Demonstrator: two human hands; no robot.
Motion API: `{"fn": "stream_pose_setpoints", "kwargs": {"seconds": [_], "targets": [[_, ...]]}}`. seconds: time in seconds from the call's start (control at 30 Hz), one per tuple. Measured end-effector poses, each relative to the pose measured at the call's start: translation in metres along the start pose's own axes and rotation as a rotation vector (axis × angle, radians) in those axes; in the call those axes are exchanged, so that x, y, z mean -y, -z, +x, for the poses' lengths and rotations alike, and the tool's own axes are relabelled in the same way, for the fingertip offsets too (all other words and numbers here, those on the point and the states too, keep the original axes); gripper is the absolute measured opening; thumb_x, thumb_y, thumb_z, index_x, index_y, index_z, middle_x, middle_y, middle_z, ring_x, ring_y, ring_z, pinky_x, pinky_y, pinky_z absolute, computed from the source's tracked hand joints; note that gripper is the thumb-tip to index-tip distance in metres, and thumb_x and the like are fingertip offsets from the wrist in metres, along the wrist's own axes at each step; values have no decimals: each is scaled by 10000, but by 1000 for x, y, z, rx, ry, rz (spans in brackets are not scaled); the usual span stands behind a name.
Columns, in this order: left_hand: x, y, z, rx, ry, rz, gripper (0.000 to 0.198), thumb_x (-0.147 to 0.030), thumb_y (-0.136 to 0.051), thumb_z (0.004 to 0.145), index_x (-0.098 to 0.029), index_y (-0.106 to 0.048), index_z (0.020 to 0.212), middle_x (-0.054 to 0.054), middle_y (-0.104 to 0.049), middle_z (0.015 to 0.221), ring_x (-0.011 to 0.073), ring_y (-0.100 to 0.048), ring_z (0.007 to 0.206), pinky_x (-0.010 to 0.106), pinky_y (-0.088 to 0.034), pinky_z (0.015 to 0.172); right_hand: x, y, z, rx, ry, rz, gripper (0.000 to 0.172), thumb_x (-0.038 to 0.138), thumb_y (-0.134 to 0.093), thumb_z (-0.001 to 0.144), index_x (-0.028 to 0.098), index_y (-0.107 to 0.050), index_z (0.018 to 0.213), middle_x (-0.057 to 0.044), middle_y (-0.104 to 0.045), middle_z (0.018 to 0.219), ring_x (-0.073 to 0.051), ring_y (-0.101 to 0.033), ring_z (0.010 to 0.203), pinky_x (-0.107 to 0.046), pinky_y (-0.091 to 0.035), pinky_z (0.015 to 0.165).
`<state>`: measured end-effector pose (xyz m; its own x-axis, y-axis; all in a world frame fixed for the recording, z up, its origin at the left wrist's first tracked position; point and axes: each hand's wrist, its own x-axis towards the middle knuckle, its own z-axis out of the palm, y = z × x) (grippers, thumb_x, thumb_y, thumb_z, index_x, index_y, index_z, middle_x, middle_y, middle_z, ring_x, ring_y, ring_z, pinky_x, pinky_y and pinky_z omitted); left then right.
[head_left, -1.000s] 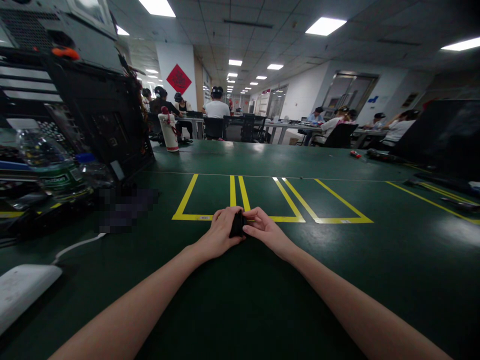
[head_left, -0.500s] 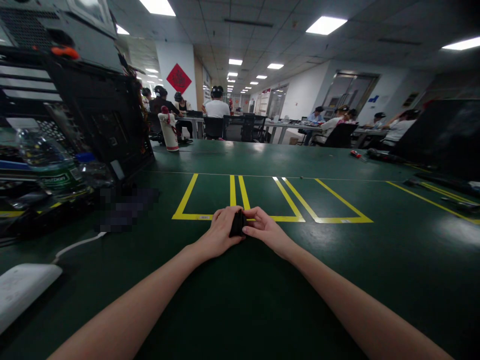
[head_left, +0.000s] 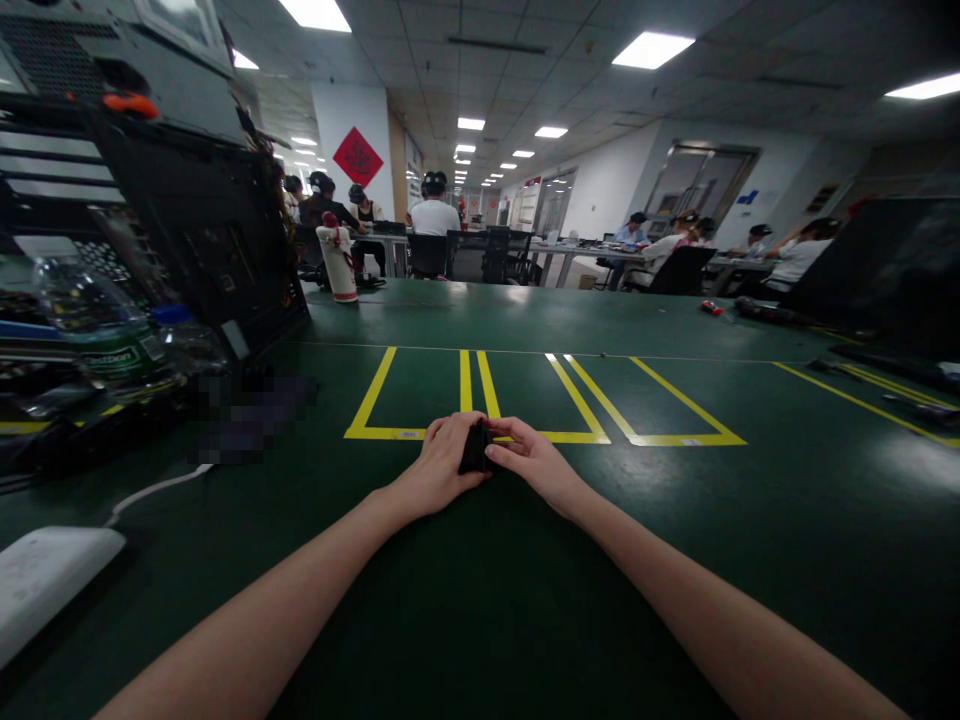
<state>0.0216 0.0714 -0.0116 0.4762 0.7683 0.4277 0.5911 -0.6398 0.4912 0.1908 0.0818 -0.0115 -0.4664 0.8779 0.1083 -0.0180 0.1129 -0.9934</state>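
Observation:
Both hands meet around a small black object (head_left: 475,448) in the middle of the green table (head_left: 480,600); its kind cannot be made out. My left hand (head_left: 441,464) wraps it from the left, fingers over the far side and thumb on the near side. From the right, my right hand (head_left: 534,460) has its bent fingers and thumb on the object's right side. Much of the object is hidden by the fingers. Just beyond the hands lies yellow tape (head_left: 581,437), marking out several boxes on the tabletop.
At left stand an open black computer case (head_left: 217,250), a water bottle (head_left: 105,330) and a white power strip (head_left: 56,580) with a cable. Farther back is a pale cylindrical container (head_left: 339,262). Dark equipment (head_left: 892,280) sits at right. Several people (head_left: 433,210) are seated beyond the table.
My right hand's fingers and thumb have shifted very slightly on the black object. My left hand and the object stay in the same place.

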Motion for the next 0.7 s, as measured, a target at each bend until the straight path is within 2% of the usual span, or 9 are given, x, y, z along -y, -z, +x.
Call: {"fn": "stream_pose_setpoints", "kwargs": {"seconds": [0.2,0.37,0.47,0.57,0.7], "targets": [[2,0,0,-6,-20,-4,556,-200,-587,687,-235,-285,1153,46,-422,1114,218,-396,1065,404,-267,948,3,-1,-4,50,13,73,289,203,-596,682,238,-473,942,-12,-493,1026,-166,-510,972,-360,-423,842],[4,-3,1,-14,-19,6,562,-212,-591,686,-230,-283,1155,49,-415,1125,223,-397,1064,411,-266,947,-1,-2,-1,-20,56,26,220,248,-578,702,218,-497,904,-19,-515,990,-152,-527,915,-356,-410,844],[3,-3,1,-10,-20,14,578,-217,-597,681,-227,-274,1161,51,-417,1124,228,-396,1065,418,-259,950,-5,-1,2,-36,66,9,263,246,-582,700,220,-492,946,-26,-524,994,-153,-519,932,-357,-397,860],[4,-3,1,-3,-8,7,575,-226,-590,689,-233,-270,1167,48,-414,1129,229,-389,1068,419,-267,946,-4,0,2,-14,27,0,308,241,-569,712,225,-476,1005,-32,-519,1021,-157,-506,965,-360,-389,876],[5,-3,1,-8,-18,1,571,-210,-596,682,-232,-282,1159,46,-415,1130,220,-393,1065,409,-257,954,-1,1,0,36,31,48,271,213,-584,696,223,-484,947,-18,-517,1008,-158,-509,965,-354,-402,862]]}}
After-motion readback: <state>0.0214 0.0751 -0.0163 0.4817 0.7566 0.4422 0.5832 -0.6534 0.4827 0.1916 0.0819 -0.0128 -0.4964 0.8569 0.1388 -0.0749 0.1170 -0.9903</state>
